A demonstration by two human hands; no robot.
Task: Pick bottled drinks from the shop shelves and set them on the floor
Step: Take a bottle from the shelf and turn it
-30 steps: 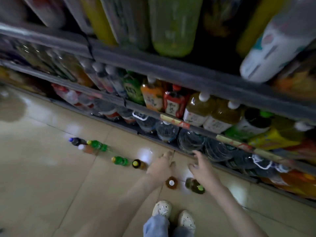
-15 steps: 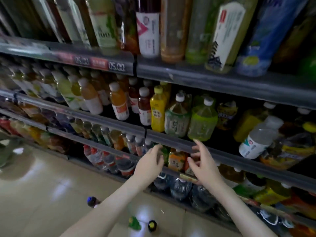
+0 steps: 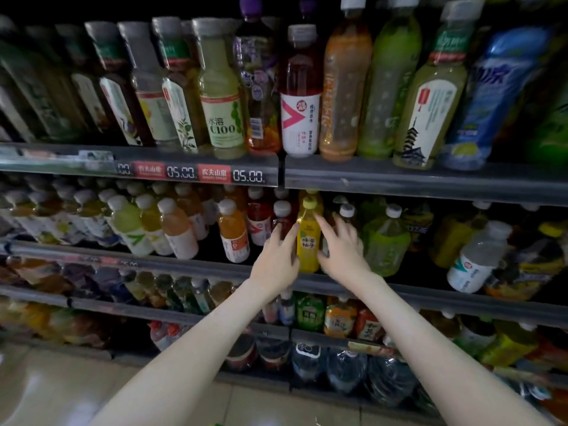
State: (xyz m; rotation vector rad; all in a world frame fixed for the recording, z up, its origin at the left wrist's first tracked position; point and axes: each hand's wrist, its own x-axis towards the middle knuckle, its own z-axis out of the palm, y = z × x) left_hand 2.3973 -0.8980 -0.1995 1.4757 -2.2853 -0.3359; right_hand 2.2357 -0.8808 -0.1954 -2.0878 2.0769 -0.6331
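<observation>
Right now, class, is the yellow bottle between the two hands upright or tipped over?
Upright: the yellow bottle stands on its shelf, with its cap at the top and its base down at the shelf edge.

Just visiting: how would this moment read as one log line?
step: reach | left hand: open, left of yellow bottle | right hand: open, at its right side | bottle: upright on shelf

The aisle is dim, and the shelf backs fall to black toward twelve and three o'clock. My forearms (image 3: 196,348) catch the most light, perhaps from behind me. Pale glare sits on the floor (image 3: 40,385) at seven o'clock. At nine and four o'clock the bottles (image 3: 37,216) smear, and the shelf rails (image 3: 399,176) bow near the edges.
</observation>
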